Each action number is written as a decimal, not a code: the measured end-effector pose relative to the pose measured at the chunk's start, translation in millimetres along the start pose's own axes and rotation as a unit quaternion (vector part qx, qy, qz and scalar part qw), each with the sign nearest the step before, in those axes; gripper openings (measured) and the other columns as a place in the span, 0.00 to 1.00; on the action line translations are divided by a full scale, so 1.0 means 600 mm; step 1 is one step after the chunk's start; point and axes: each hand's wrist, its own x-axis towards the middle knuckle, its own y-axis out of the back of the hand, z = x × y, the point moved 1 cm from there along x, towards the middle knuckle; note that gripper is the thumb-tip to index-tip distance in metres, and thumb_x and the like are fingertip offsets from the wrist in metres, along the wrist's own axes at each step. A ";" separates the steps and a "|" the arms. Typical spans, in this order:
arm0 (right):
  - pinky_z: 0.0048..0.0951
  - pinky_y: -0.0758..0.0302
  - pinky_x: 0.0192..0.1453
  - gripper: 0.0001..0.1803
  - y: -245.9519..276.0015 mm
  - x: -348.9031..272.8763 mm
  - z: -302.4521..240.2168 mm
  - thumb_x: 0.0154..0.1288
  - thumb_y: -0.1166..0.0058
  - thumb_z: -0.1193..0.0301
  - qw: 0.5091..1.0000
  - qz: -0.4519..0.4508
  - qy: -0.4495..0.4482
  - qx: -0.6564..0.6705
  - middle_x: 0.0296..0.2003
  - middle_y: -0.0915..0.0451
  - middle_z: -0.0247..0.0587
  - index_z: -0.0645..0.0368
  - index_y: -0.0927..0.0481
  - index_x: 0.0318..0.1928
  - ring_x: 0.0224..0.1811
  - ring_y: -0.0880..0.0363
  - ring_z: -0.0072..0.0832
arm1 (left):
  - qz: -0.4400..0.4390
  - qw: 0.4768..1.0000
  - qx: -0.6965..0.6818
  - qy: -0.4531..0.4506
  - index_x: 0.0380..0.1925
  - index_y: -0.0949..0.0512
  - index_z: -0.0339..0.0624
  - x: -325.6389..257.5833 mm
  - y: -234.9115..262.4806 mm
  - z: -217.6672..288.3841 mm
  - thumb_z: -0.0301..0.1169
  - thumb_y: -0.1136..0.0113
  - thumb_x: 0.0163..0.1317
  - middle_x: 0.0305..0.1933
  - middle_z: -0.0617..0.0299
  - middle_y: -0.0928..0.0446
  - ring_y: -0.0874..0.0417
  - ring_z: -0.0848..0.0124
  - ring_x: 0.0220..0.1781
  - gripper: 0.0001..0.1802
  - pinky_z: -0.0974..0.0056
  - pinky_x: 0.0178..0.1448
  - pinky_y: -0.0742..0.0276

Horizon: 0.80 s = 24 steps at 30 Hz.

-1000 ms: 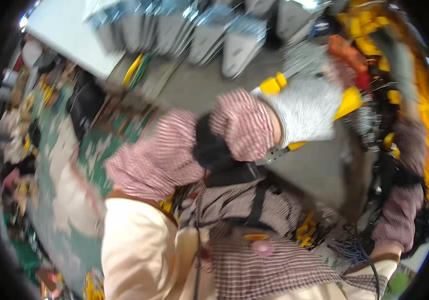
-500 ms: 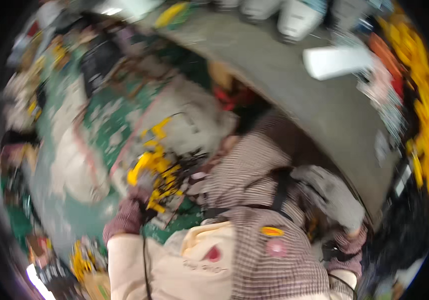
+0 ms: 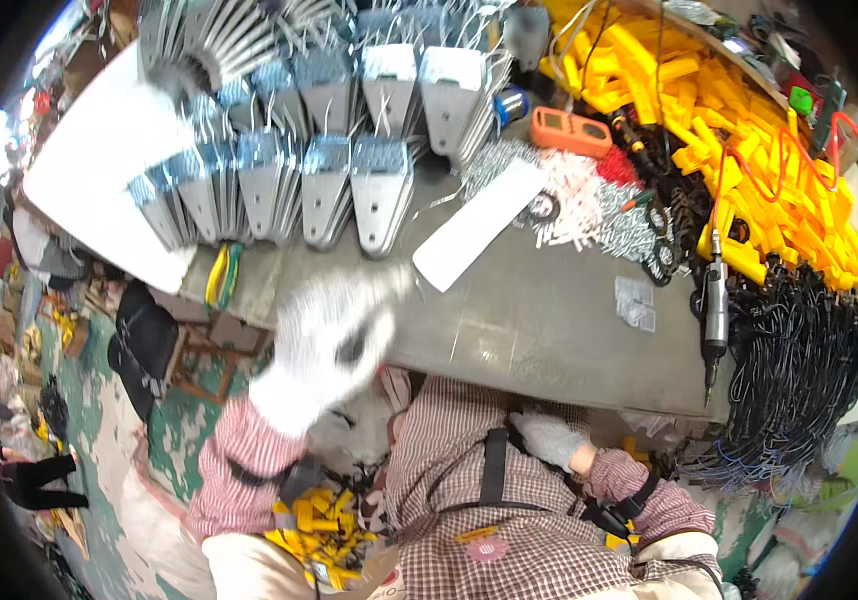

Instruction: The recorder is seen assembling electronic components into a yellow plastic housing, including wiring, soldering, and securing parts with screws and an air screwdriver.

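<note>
My left hand (image 3: 334, 340), in a white knit glove, is raised over the near edge of the grey worktable (image 3: 569, 350). Motion blur smears its fingers, so I cannot make out whether they hold anything. Nearest to them is a long white strip (image 3: 479, 225) lying on the tabletop. My right hand (image 3: 549, 440), in a grey-white glove, is low against my checked apron (image 3: 489, 480), just below the table edge; its fingers are partly hidden. Beyond my left hand stand rows of tapered grey metal housings (image 3: 384, 195). Yellow-and-green-handled cutters (image 3: 222, 275) lie to its left.
Loose screws (image 3: 614, 220) and an orange meter (image 3: 569, 132) lie farther back. At the right are an electric screwdriver (image 3: 716, 310), black cables (image 3: 799, 350) and heaped yellow plastic pieces (image 3: 749, 160). More yellow pieces (image 3: 324, 530) sit below my left arm. A wooden stool (image 3: 204, 365) stands left.
My left hand has risen from the yellow pieces beside my lap to the table edge. My right hand has shifted inward against the apron. The view has swung, showing more of the tabletop.
</note>
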 end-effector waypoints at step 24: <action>0.30 0.22 0.39 0.12 0.381 -0.107 0.021 0.63 0.34 0.74 0.803 0.491 -0.147 0.304 0.34 0.16 0.44 0.64 0.15 0.46 0.34 0.17 0.30 | -0.328 0.941 -0.084 0.004 0.72 0.36 0.45 0.099 -0.258 0.079 0.48 0.27 0.57 0.71 0.45 0.33 0.39 0.46 0.77 0.46 0.44 0.81 0.47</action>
